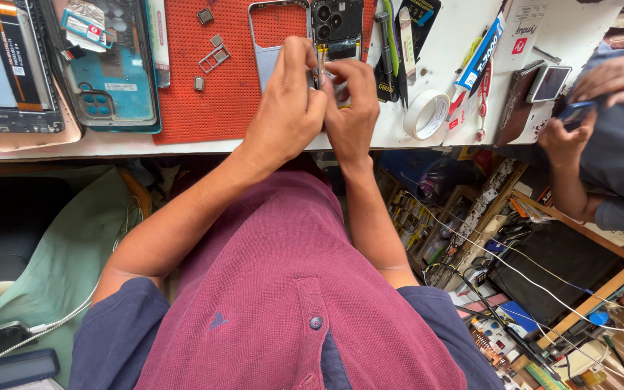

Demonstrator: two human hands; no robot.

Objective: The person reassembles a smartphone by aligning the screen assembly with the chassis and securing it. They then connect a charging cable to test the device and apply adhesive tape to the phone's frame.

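Opened phone (pixel 305 32) lies back-off on the red mat (pixel 204 94) near the desk (pixel 442 43) edge, camera block at its upper right, pale frame showing at the left.

Left hand (pixel 287 108): fingers curled down over the lower part of the phone, thumb and forefinger pinched close. Something thin and yellowish shows between the two hands; cannot tell which hand grips it, or what it is.

Right hand (pixel 352 108): also closed in a fine pinch, fingertips touching the phone's inner edge just beside the left hand. Both hands pressed together, wrists off the desk edge.

Handling, as a judgement: the phone is light and flat, but stripped like this it is fragile, with thin frame rails, exposed board and camera glass. Best held by the outer frame edges, not the inner parts. Frame looks smooth; the mat should keep it from sliding.

Around: small metal trays (pixel 214 58) loose on the mat, a second opened teal phone (pixel 110 72) to the left, a tape roll (pixel 427 113) to the right. Another person's hand (pixel 608 76) works at the far right, apart from these.
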